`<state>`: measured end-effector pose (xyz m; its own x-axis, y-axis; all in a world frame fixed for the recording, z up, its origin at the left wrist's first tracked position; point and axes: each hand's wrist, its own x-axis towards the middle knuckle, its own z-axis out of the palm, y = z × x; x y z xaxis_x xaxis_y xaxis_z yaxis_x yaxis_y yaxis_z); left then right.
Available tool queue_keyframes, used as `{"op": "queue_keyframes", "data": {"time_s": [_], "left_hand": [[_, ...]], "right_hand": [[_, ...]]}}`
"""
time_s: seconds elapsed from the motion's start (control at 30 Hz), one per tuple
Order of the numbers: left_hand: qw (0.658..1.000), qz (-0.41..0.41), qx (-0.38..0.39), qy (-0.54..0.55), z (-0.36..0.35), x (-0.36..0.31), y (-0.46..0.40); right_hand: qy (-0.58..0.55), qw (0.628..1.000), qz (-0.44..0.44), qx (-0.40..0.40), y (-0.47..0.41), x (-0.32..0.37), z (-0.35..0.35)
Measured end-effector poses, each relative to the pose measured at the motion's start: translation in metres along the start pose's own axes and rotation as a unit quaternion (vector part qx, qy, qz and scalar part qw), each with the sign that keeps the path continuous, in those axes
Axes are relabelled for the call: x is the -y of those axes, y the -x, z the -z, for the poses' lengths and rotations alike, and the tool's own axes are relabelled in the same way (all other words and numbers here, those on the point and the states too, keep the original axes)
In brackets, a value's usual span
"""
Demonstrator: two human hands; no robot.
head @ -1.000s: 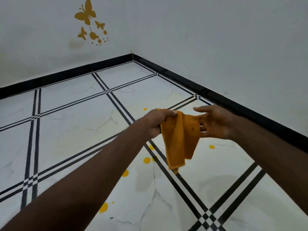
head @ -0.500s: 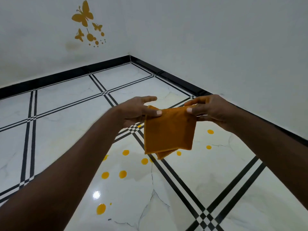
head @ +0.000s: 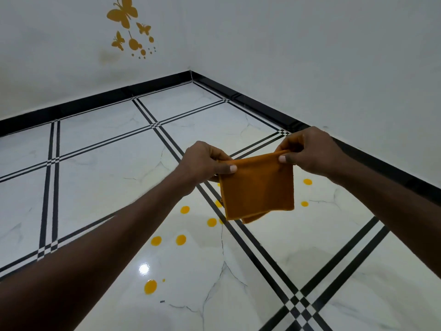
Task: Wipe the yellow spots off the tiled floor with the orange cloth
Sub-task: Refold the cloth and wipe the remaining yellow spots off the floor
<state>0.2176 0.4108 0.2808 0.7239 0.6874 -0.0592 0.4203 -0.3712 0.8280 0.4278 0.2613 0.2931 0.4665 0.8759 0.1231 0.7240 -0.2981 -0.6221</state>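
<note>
White marble-look tiled floor lies unwiped, its yellow spots all in place below. I hold the folded orange cloth in mid-air, left hand and right hand each pinching a top corner between thumb and fingers. Wiping not yet begun.

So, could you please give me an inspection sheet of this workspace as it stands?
Surface: glossy white marble-look tiled floor with black stripe lines.
Job's things: folded orange cloth held in the air; round yellow spots unwiped.
Clutter: small dark fleck on the floor.
Grippers: left hand and right hand each pinch a top corner.
Cables: nothing seen.
Surroundings: white walls, black skirting, yellow butterfly decals.
</note>
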Motion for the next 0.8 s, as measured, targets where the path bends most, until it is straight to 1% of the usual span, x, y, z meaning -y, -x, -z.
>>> {"op": "queue_keyframes", "data": {"time_s": [0.07,0.1,0.17,0.23,0.3,0.37,0.47,0.53,0.6,0.63,0.7,0.73,0.8], "left_hand": [[0.996,-0.019,-0.008,-0.087,-0.009,0.007,-0.002],[0.994,-0.019,-0.001,-0.112,-0.011,0.012,-0.004],[0.991,-0.012,0.011,-0.133,-0.010,0.020,-0.009],[0.988,-0.018,0.003,-0.151,-0.003,0.027,-0.015],[0.984,-0.040,-0.033,-0.168,0.004,0.033,-0.021],[0.981,-0.072,-0.062,-0.169,0.003,0.046,-0.019],[0.968,-0.127,-0.098,-0.192,-0.025,0.105,0.003],[0.963,-0.123,-0.107,-0.216,-0.062,0.163,0.030],[0.957,-0.117,-0.078,-0.254,-0.101,0.220,0.063],[0.955,-0.103,-0.039,-0.274,-0.118,0.243,0.079],[0.950,-0.059,0.048,-0.304,-0.136,0.272,0.106],[0.946,-0.052,0.071,-0.311,-0.139,0.277,0.112],[0.950,-0.056,0.071,-0.300,-0.135,0.278,0.112]], "right_hand": [[0.037,0.999,-0.004,-0.002,-0.001,-0.007,-0.015],[0.041,0.999,-0.012,-0.002,-0.002,-0.011,-0.023],[0.036,0.999,-0.025,-0.009,-0.005,-0.017,-0.034],[0.031,0.999,-0.025,-0.026,-0.013,-0.017,-0.039],[0.022,0.998,-0.021,-0.056,-0.021,-0.015,-0.043],[0.019,0.997,-0.017,-0.066,-0.019,-0.016,-0.055],[0.033,0.997,-0.031,-0.066,0.016,-0.040,-0.112],[0.065,0.996,-0.033,-0.043,0.056,-0.067,-0.169],[0.122,0.991,-0.044,0.030,0.099,-0.096,-0.223],[0.152,0.985,-0.046,0.073,0.118,-0.108,-0.246],[0.192,0.971,-0.011,0.140,0.150,-0.118,-0.282],[0.206,0.967,0.016,0.150,0.160,-0.118,-0.291],[0.242,0.961,0.055,0.119,0.159,-0.114,-0.298]]}}
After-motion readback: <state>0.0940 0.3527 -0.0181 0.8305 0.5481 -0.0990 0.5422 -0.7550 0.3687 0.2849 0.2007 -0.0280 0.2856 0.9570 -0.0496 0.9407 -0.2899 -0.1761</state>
